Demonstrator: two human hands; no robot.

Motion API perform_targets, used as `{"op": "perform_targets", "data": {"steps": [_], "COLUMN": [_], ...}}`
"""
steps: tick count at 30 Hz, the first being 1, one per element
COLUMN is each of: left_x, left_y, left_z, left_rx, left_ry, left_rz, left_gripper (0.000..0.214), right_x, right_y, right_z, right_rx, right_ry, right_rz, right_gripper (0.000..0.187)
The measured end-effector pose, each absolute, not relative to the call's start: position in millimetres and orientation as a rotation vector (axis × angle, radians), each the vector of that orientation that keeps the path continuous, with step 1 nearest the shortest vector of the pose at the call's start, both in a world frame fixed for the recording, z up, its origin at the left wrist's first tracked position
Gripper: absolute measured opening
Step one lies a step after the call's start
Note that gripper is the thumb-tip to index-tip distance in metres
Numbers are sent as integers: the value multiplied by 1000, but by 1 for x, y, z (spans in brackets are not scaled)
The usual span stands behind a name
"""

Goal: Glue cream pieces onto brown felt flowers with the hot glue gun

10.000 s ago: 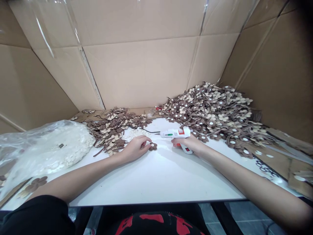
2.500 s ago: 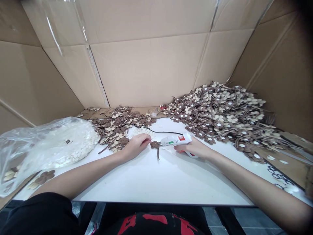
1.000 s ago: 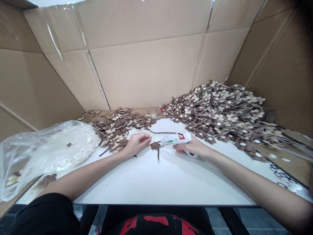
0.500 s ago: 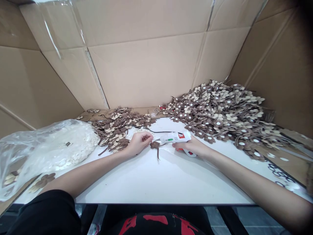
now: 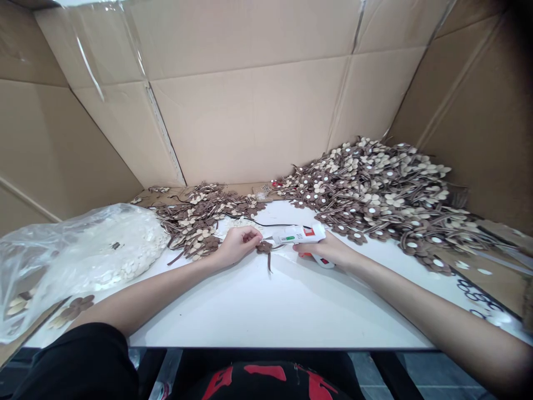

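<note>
My right hand (image 5: 322, 247) is wrapped around a white and orange hot glue gun (image 5: 306, 233), its nozzle pointing left. At the nozzle tip, the thumb and fingers of my left hand (image 5: 242, 243) are pinched together on a small white piece (image 5: 261, 240), apparently a disc, mostly hidden by the fingers. Just below the tip lies a brown felt flower (image 5: 264, 248) on the white tabletop (image 5: 250, 311); a thin brown strip hangs from it toward me. My left fingertips are right beside the flower's left edge.
A large heap of brown and beige flowers (image 5: 375, 183), many with white discs, fills the right back. Another flower pile (image 5: 195, 219) lies left of centre. At left sits a clear plastic bag (image 5: 120, 244) of white pieces. Cardboard walls (image 5: 250, 111) enclose the table; a black cord (image 5: 270, 224) runs behind the gun.
My left hand has shifted very slightly toward the nozzle, and the white piece shows more clearly at its fingertips. The glue gun and my right hand stay nearly still.
</note>
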State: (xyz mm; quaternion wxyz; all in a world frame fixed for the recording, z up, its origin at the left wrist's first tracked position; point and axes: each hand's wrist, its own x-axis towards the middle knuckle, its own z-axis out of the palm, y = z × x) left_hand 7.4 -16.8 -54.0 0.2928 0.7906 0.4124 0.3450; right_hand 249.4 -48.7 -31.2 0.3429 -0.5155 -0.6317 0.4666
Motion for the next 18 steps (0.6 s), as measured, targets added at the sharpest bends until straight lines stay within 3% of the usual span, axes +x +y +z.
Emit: {"op": "perform_targets", "data": {"steps": [18], "left_x": [8], "left_y": [-21], "left_z": [-53], "left_rx": [2561], "left_ry": [987], "left_rz": [957], "left_gripper": [15], "right_x": [250], "right_y": [-45], "right_z": [-36], "right_rx": [-1323], "right_ry": [-1444], "right_rz": [1256], "right_gripper": [25]}}
